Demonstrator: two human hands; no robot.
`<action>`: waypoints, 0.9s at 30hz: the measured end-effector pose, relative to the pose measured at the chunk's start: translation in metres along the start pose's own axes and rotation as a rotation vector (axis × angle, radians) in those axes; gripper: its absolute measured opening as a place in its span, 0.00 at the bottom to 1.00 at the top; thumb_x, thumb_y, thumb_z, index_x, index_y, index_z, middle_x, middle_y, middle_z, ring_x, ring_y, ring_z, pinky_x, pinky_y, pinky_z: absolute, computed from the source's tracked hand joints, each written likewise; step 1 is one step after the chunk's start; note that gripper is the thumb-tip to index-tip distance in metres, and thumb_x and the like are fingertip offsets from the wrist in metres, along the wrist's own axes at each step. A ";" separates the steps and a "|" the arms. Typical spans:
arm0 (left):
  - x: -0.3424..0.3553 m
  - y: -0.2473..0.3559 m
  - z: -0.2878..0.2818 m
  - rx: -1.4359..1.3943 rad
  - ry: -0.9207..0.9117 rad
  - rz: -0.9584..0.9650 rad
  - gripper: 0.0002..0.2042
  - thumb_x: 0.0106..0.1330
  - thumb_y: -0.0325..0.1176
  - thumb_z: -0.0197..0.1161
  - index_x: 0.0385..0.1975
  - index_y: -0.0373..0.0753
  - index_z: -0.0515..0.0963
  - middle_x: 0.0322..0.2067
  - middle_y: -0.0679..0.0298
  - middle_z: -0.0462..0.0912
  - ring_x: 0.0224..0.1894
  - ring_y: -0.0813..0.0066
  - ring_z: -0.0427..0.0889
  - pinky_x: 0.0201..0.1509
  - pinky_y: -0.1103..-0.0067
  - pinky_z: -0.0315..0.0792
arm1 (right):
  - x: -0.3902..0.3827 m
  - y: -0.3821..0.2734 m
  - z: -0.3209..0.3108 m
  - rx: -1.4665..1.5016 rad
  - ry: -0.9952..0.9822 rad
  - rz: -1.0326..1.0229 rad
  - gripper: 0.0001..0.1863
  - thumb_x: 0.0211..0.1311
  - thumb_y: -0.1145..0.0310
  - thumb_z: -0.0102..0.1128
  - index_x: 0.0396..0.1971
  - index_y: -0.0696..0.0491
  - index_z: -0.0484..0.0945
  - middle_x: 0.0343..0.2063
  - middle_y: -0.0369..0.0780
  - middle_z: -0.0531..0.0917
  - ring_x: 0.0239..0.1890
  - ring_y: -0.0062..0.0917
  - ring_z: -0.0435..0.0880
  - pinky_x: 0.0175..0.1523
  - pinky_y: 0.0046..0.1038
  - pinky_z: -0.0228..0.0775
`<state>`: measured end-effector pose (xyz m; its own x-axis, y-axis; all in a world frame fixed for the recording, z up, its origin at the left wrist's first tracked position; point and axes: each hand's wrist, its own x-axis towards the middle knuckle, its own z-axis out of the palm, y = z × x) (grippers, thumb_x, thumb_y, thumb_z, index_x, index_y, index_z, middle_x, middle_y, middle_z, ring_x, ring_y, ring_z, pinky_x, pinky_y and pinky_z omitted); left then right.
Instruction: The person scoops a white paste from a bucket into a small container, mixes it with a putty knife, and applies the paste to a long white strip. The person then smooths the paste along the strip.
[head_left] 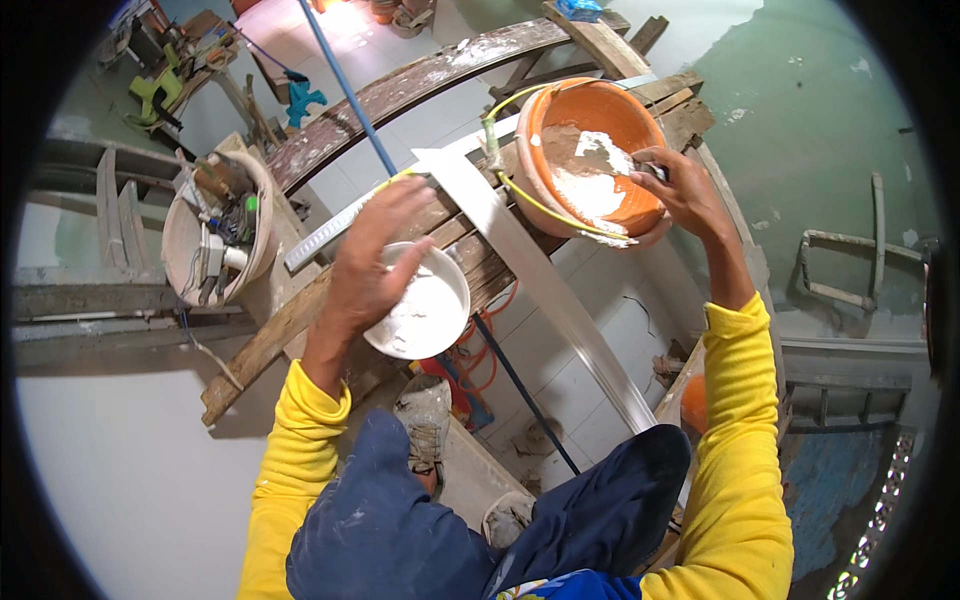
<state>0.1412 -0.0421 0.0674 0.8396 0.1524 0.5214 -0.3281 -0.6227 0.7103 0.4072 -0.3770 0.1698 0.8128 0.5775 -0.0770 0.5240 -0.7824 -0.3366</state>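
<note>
My left hand point(370, 260), blurred, has its fingers apart over the rim of a white bowl point(415, 315) holding white paste; whether it touches the bowl I cannot tell. My right hand point(685, 195) grips a putty knife point(652, 171), its blade inside an orange bucket point(555, 100) smeared with white and brownish material. A yellow-green handle with a grip arches at the bucket's left side. Bowl and bucket rest on rough wooden boards point(250, 370), with a long white strip point(530, 300) running between them.
A bucket of tools point(175, 235) stands at the left. A blue pole point(345, 85) slants behind the boards. Below are my legs point(590, 500), a tiled floor point(530, 370) and orange hose. Metal frames lie at far left; a pipe frame point(840, 240) is at right.
</note>
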 end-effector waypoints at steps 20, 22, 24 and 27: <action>-0.121 -0.010 -0.084 -0.008 0.343 -0.460 0.22 0.76 0.31 0.67 0.69 0.41 0.77 0.64 0.60 0.82 0.65 0.69 0.79 0.68 0.70 0.73 | -0.092 -0.121 0.188 -0.259 0.097 -0.634 0.13 0.64 0.70 0.65 0.48 0.46 0.83 0.40 0.36 0.79 0.49 0.31 0.80 0.62 0.43 0.61; -0.125 -0.009 -0.086 -0.005 0.350 -0.480 0.22 0.76 0.31 0.67 0.69 0.41 0.77 0.64 0.60 0.82 0.65 0.70 0.79 0.68 0.71 0.73 | -0.094 -0.126 0.189 -0.307 0.128 -0.670 0.13 0.64 0.70 0.63 0.48 0.46 0.83 0.40 0.36 0.79 0.49 0.29 0.80 0.62 0.42 0.60; -0.126 -0.009 -0.086 -0.014 0.355 -0.490 0.23 0.75 0.31 0.67 0.69 0.41 0.77 0.64 0.60 0.82 0.65 0.70 0.79 0.68 0.71 0.73 | -0.095 -0.127 0.187 -0.343 0.150 -0.684 0.13 0.64 0.70 0.62 0.48 0.46 0.84 0.40 0.36 0.79 0.49 0.28 0.80 0.63 0.42 0.60; -0.125 -0.012 -0.084 -0.036 0.358 -0.488 0.22 0.75 0.31 0.67 0.69 0.41 0.77 0.64 0.60 0.82 0.65 0.70 0.79 0.68 0.71 0.73 | -0.096 -0.126 0.182 -0.340 0.143 -0.671 0.13 0.65 0.70 0.62 0.49 0.46 0.84 0.41 0.36 0.79 0.49 0.27 0.80 0.63 0.41 0.60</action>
<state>0.0037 0.0103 0.0334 0.7011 0.6665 0.2535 0.0385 -0.3904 0.9198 0.2165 -0.2911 0.0488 0.3054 0.9366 0.1716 0.9477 -0.3165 0.0409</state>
